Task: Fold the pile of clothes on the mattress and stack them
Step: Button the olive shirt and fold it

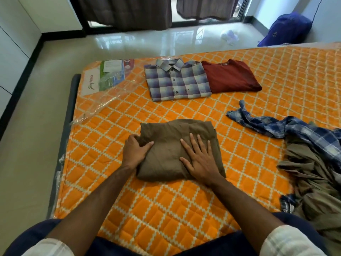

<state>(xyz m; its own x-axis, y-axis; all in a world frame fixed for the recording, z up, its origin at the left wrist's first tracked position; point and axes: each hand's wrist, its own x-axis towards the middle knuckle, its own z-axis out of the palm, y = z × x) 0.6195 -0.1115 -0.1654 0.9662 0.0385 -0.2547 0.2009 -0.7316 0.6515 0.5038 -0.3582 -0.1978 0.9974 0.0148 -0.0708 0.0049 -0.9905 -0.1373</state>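
The folded brown garment (pixel 177 150) is lying near the middle of the orange mattress (pixel 166 209). The right hand (pixel 198 159) is pressing it with fingers spread. The left hand (pixel 135 152) is pinching its left edge. Smoothing gently outward should be keeping it neat for stacking.

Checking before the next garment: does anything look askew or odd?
The folded plaid shirt and folded maroon T-shirt lie side by side, not stacked. Clear plastic wrap is loose at the orange mattress corner.
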